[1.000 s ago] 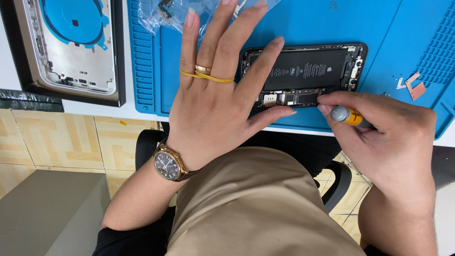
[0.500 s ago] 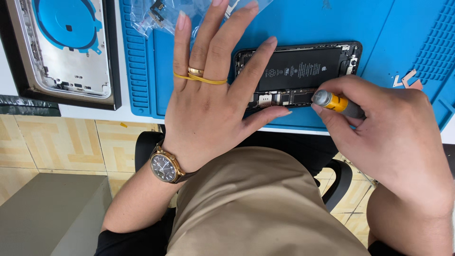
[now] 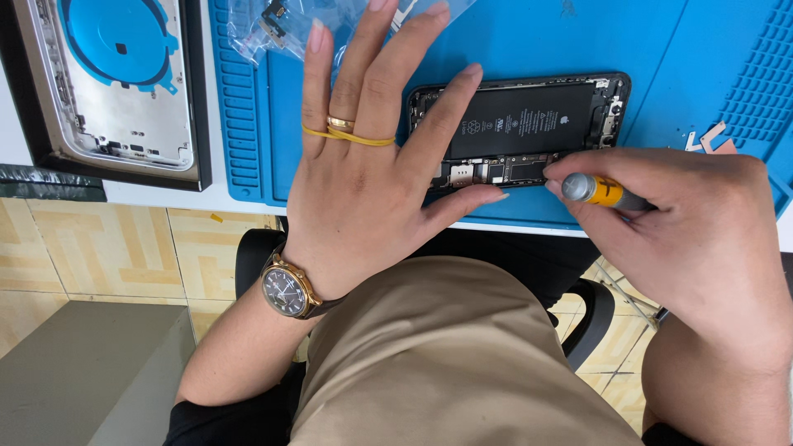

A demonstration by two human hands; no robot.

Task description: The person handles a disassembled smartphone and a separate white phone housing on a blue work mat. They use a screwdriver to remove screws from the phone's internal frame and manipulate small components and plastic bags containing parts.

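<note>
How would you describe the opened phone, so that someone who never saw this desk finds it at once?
Start at the blue mat that covers the desk. At its near edge, between the left hand and the right hand, lies the opened phone. Unlike the silver phone shell lying off the mat, it is dark and shows a large black battery inside.

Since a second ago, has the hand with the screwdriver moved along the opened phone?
Yes. The right hand and its screwdriver slid leftward toward the middle of the opened phone.
</note>
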